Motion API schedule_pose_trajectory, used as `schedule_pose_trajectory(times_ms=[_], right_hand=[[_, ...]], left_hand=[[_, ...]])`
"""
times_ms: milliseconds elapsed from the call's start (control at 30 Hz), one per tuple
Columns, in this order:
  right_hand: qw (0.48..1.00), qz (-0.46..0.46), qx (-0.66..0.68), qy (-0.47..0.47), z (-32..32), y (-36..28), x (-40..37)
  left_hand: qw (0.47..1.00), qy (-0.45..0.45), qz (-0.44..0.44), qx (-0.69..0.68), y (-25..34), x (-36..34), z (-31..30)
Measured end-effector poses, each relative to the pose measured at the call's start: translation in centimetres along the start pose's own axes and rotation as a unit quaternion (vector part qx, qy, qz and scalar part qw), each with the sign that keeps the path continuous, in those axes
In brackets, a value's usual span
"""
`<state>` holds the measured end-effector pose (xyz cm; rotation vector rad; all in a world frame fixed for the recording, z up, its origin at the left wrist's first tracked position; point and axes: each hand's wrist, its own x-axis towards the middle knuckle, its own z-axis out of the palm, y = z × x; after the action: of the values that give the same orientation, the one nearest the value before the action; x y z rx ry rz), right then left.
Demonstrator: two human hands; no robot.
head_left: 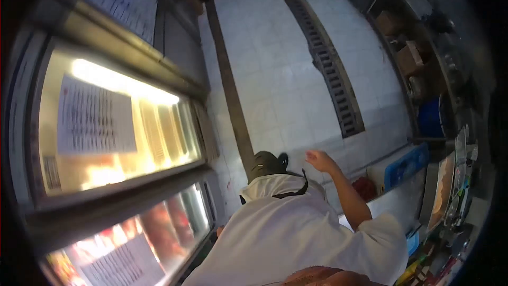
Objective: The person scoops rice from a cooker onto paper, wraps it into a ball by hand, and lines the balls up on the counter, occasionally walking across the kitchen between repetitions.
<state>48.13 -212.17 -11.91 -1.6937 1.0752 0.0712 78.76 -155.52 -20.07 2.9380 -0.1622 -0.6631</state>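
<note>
My right hand (pixel 319 160) reaches forward over the white tiled floor (pixel 270 85), beyond the white shirt (pixel 286 222). Its fingers look loosely bent and apart, with nothing visible in them. Only a sliver of my left hand (pixel 220 230) shows at the shirt's left side, close to the lower lit glass cabinet (pixel 201 206); its fingers are hidden. A dark shoe (pixel 267 164) is on the floor ahead of the shirt.
On the left stands an upper lit glass cabinet (pixel 174 127) with a printed sheet (pixel 98 119). A drain grate (pixel 333 69) runs along the floor. To the right are shelves with boxes (pixel 409 58), a blue container (pixel 432 116) and a blue-edged white bin (pixel 405 165).
</note>
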Motion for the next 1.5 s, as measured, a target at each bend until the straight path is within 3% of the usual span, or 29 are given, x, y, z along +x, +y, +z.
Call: schedule_pose_trajectory(times_ms=[100,233,267,333,367,400,467,567,633,667,700,733,800,867,900,933,967,1000,1067,1100,1133,1200,1267,1333,1367,1400,1433,1467,1500], right_hand=[[0.988,-0.149,0.009,0.041,-12.1,-10.2,16.3],[0.949,-0.261,0.157,0.087,-26.6,-14.4,37.5],[0.946,-0.231,0.199,0.111,-28.4,-10.4,42.5],[0.927,-0.175,0.289,0.162,-31.9,-2.7,52.5],[0.948,-0.062,0.192,0.246,-33.6,-2.2,51.9],[0.912,-0.110,-0.249,0.306,-34.3,4.4,53.0],[0.963,0.131,-0.054,0.231,-34.5,15.2,51.1],[0.958,0.158,-0.239,-0.030,-34.9,27.1,39.9],[0.947,0.094,-0.268,-0.149,-37.4,27.4,35.7],[0.945,0.174,-0.214,-0.177,-40.1,26.7,35.6],[0.942,0.280,-0.111,-0.147,-43.0,26.3,38.4],[0.927,0.359,-0.015,-0.103,-46.5,26.0,42.5],[0.894,0.422,0.149,-0.002,-54.0,24.2,52.0],[0.843,0.370,0.368,0.127,-61.5,23.0,63.3],[0.809,0.300,0.473,0.178,-65.7,22.5,69.5],[0.787,0.241,0.528,0.209,-70.3,22.1,76.2],[0.959,0.215,0.159,0.090,-78.9,19.7,85.7],[0.956,0.146,-0.252,0.030,-87.6,17.1,95.5],[0.975,0.094,-0.083,0.181,-101.1,11.4,110.8],[0.955,0.043,0.110,0.272,-109.0,3.4,115.7],[0.957,0.023,0.098,0.272,-114.7,3.0,123.1],[0.920,-0.048,0.226,0.315,-126.7,-10.5,127.6],[0.888,-0.073,0.310,0.333,-132.7,-11.9,134.8],[0.880,-0.037,0.325,0.344,-136.1,-7.6,140.4],[0.929,0.060,0.197,0.308,-137.1,-3.6,142.3],[0.946,0.051,0.062,0.313,-136.4,2.6,143.7],[0.961,0.168,0.123,0.184,-135.5,11.1,143.9],[0.955,0.130,-0.208,0.165,-132.6,16.6,144.6],[0.935,0.064,-0.316,0.148,-133.3,17.6,142.4]], left_hand=[[0.969,-0.202,0.043,-0.134,12.6,8.0,1.5],[0.948,-0.225,0.074,-0.213,31.8,20.1,3.3],[0.948,-0.212,0.052,-0.232,37.5,23.4,3.7],[0.933,-0.202,-0.132,-0.266,50.8,28.7,3.1],[0.973,-0.190,0.030,-0.127,56.8,33.0,4.7],[0.976,-0.126,0.179,0.021,64.1,35.2,4.0],[0.958,-0.160,0.236,0.039,79.2,41.6,6.3],[0.930,-0.168,0.314,-0.089,106.6,47.5,5.5],[0.902,-0.157,0.361,-0.174,124.9,49.5,4.6],[0.893,-0.179,0.378,-0.164,134.4,45.7,-1.0],[0.856,-0.183,0.428,-0.226,140.6,47.8,0.5],[0.831,-0.214,0.361,-0.365,147.4,46.4,0.4],[0.837,-0.250,0.265,-0.408,155.5,48.2,3.4],[0.898,-0.290,0.261,-0.206,160.1,51.4,7.9],[0.782,-0.105,0.605,-0.107,158.1,56.2,14.6],[0.844,-0.349,0.378,-0.155,159.7,56.1,15.1],[0.814,-0.298,0.497,-0.050,161.2,55.4,14.7],[0.766,-0.220,0.603,0.040,162.7,54.7,14.1],[0.820,-0.262,0.496,0.111,169.0,50.1,7.6],[0.851,-0.291,0.428,0.090,170.8,50.5,7.8],[0.873,-0.307,0.371,0.072,172.5,52.4,9.4],[0.897,-0.323,0.296,0.061,178.6,56.9,11.8],[0.907,-0.321,0.267,0.062,187.4,61.0,12.8],[0.910,-0.309,0.268,0.075,197.7,65.3,12.9],[0.909,-0.298,0.279,0.086,203.1,68.0,13.1],[0.906,-0.284,0.299,0.099,209.1,70.6,13.0],[0.903,-0.271,0.316,0.109,215.5,73.3,13.1],[0.893,-0.243,0.360,0.115,222.4,76.7,13.7],[0.874,-0.195,0.426,0.130,230.8,80.1,13.9]])
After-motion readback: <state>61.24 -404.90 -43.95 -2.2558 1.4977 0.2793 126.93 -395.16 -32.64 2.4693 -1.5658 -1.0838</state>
